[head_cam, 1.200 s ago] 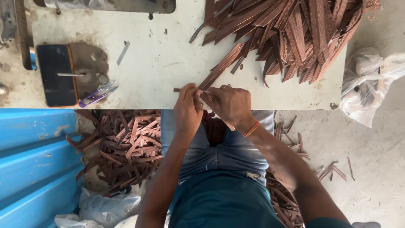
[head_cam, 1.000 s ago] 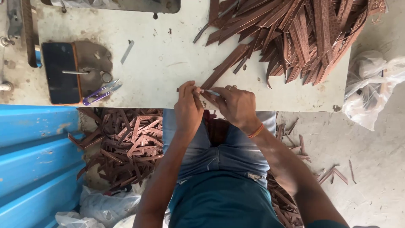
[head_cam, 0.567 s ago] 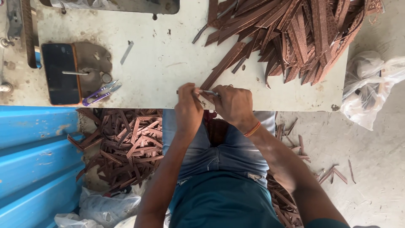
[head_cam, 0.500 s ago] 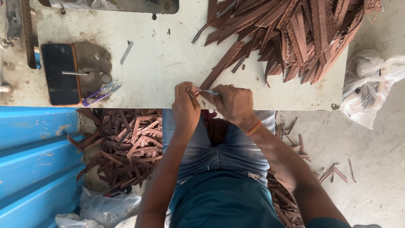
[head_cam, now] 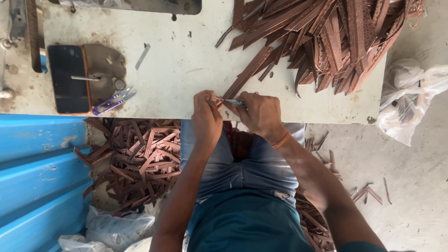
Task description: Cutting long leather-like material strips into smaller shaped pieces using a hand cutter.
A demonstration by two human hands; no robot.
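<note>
Your left hand (head_cam: 206, 117) fingers pinch one long brown patterned leather strip (head_cam: 246, 74) against the pale worn bench (head_cam: 182, 70). Your right hand (head_cam: 259, 113) fingers clench a thin blue pen-like tool (head_cam: 231, 101), its tip just beside your left fingertips.

dark phone screen (head_cam: 69, 78) (black, rectangular) on table's left.

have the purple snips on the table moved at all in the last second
No. The purple snips lie beside the dark phone, near the table edge, exactly as before.
</note>
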